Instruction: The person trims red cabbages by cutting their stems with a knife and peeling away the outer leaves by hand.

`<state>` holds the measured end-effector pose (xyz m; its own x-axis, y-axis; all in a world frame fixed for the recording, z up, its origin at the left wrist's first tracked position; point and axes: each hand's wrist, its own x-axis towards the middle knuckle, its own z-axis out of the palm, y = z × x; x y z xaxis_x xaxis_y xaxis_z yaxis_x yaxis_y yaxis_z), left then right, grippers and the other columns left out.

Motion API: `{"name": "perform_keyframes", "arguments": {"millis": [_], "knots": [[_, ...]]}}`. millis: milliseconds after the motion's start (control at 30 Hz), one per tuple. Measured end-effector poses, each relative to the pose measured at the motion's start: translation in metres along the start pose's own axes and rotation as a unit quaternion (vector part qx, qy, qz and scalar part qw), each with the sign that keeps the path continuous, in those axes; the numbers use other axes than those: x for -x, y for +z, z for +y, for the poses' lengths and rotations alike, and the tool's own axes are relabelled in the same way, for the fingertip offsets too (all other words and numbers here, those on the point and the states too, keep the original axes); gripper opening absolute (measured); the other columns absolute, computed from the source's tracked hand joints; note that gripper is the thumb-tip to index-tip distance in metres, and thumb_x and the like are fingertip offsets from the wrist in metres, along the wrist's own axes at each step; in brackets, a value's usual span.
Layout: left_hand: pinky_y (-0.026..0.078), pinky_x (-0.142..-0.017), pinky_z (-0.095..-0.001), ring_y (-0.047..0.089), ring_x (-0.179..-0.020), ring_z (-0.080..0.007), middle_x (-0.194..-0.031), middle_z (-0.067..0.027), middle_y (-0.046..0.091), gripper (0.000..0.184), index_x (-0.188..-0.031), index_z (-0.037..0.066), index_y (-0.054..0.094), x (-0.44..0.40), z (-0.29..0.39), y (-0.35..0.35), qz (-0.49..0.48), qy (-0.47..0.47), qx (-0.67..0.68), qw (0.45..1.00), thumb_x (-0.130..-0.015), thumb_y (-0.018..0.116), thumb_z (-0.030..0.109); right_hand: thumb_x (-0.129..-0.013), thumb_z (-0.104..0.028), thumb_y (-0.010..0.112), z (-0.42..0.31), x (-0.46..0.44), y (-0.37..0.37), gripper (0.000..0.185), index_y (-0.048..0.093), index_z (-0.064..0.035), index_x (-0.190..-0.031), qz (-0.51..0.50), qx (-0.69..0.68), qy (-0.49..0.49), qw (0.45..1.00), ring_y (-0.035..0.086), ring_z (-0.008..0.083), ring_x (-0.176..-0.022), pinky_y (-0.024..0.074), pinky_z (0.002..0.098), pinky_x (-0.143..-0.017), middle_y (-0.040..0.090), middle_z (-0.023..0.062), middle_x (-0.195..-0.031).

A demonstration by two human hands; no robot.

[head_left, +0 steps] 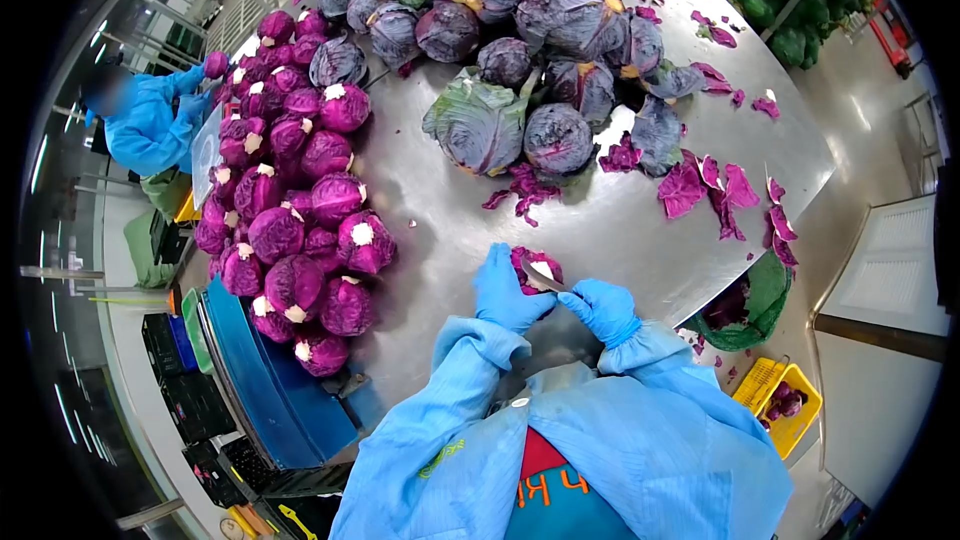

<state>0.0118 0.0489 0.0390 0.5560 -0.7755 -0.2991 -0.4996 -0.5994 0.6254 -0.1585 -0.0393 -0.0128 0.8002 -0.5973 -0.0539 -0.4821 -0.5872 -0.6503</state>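
My left hand (505,292), in a blue glove, is wrapped round the side of a trimmed red cabbage (527,258). The cabbage's pale cut stem end faces up. A knife (543,281) is in my right hand (603,312), also gloved in blue, its blade lying against the white stem area. My right fingers are closed round the handle, which they hide. Beyond my hands, untrimmed cabbages (558,138) with dark, dull outer leaves are heaped on the steel table (440,230). To the left is a pile of bright purple trimmed cabbages (293,286) with white cut stems.
Torn purple leaves (682,187) lie on the table's right side. Off its right edge are a green sack (760,310) and a yellow crate (803,410) with purple pieces in it. A blue panel (270,380) borders the lower left. Another person in blue (150,125) stands at the far left.
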Motion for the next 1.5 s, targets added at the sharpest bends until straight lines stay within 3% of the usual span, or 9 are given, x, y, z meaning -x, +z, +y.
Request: {"name": "perform_keyframes", "arguments": {"millis": [33,133,233,467,1067,1167,1233,1367,1500], "knots": [[0.044,-0.082,-0.0468,0.054,-0.094,-0.039,-0.099,-0.0182,0.052,0.079,-0.102,0.0,0.047,0.002,-0.007,0.01,0.11,0.073,-0.021,0.991,-0.05,0.086,0.046,-0.09,-0.055,0.051,0.003,-0.003,0.003,0.044,0.063,-0.0149,-0.078,-0.004,0.011,-0.011,1.0,0.062,0.0297,-0.069,0.0487,0.0421,-0.058,0.063,0.0074,-0.074],[0.044,-0.081,-0.0464,0.054,-0.093,-0.0376,-0.1,-0.0167,0.052,0.076,-0.101,0.002,0.048,-0.004,-0.005,0.006,0.032,0.018,0.041,0.998,-0.051,0.085,0.045,-0.091,-0.056,0.049,0.011,-0.012,0.004,0.045,0.063,-0.0152,-0.076,-0.026,0.043,-0.032,0.998,0.062,0.0301,-0.067,0.0484,0.0425,-0.057,0.062,0.0073,-0.073],[0.048,-0.079,-0.0434,0.059,-0.093,-0.0356,-0.1,-0.0194,0.057,0.088,-0.106,-0.002,0.048,-0.006,-0.007,0.006,0.041,0.032,0.018,0.998,-0.048,0.089,0.05,-0.091,-0.057,0.046,0.019,-0.022,0.008,0.048,0.063,-0.0152,-0.076,-0.053,0.066,-0.051,0.995,0.062,0.031,-0.066,0.0481,0.0436,-0.057,0.063,0.0075,-0.073],[0.042,-0.084,-0.0454,0.053,-0.097,-0.0357,-0.101,-0.0152,0.052,0.074,-0.103,0.004,0.047,-0.006,-0.006,0.006,0.053,0.01,0.037,0.998,-0.051,0.085,0.042,-0.092,-0.054,0.046,0.026,-0.046,0.007,0.046,0.066,-0.0152,-0.077,-0.134,0.04,-0.044,0.989,0.062,0.0332,-0.068,0.049,0.0441,-0.061,0.065,0.0089,-0.074],[0.046,-0.09,-0.0476,0.05,-0.105,-0.0399,-0.112,-0.0181,0.052,0.089,-0.116,0.001,0.041,-0.007,0.009,0.016,0.025,-0.074,-0.026,0.997,-0.051,0.087,0.04,-0.093,-0.067,0.029,-0.014,-0.059,-0.022,0.069,0.067,-0.011,-0.081,-0.268,-0.089,0.182,0.942,0.066,0.0323,-0.074,0.0495,0.0437,-0.074,0.067,0.0096,-0.071],[0.045,-0.088,-0.0462,0.051,-0.103,-0.0381,-0.109,-0.017,0.052,0.086,-0.113,0.001,0.043,-0.007,0.008,0.015,0.043,-0.073,-0.018,0.996,-0.051,0.086,0.042,-0.093,-0.067,0.031,-0.015,-0.059,-0.021,0.068,0.067,-0.0103,-0.083,-0.255,-0.074,0.172,0.949,0.065,0.035,-0.074,0.0492,0.0451,-0.073,0.067,0.0123,-0.073],[0.043,-0.084,-0.0432,0.054,-0.096,-0.0341,-0.102,-0.0146,0.054,0.078,-0.104,0.003,0.047,-0.006,0.007,0.019,0.082,-0.066,-0.013,0.994,-0.05,0.085,0.044,-0.093,-0.066,0.033,-0.018,-0.055,-0.015,0.066,0.067,-0.0101,-0.082,-0.18,0.0,0.14,0.974,0.064,0.0366,-0.074,0.0491,0.0463,-0.071,0.067,0.0145,-0.074],[0.043,-0.086,-0.0443,0.053,-0.1,-0.0353,-0.103,-0.0157,0.054,0.08,-0.105,0.002,0.048,-0.007,0.007,0.018,0.074,-0.082,-0.02,0.994,-0.051,0.085,0.047,-0.092,-0.064,0.037,-0.008,-0.047,0.01,0.063,0.065,-0.0092,-0.08,-0.093,0.059,0.136,0.984,0.063,0.0393,-0.074,0.049,0.0482,-0.067,0.066,0.0179,-0.078],[0.043,-0.09,-0.0446,0.052,-0.106,-0.0368,-0.107,-0.018,0.054,0.087,-0.113,-0.001,0.047,-0.007,0.014,0.008,0.044,-0.077,-0.032,0.996,-0.052,0.084,0.049,-0.09,-0.064,0.042,-0.006,-0.039,0.009,0.06,0.064,-0.0092,-0.081,-0.082,-0.028,0.154,0.984,0.063,0.0381,-0.072,0.0485,0.0476,-0.065,0.065,0.0174,-0.076]]}}
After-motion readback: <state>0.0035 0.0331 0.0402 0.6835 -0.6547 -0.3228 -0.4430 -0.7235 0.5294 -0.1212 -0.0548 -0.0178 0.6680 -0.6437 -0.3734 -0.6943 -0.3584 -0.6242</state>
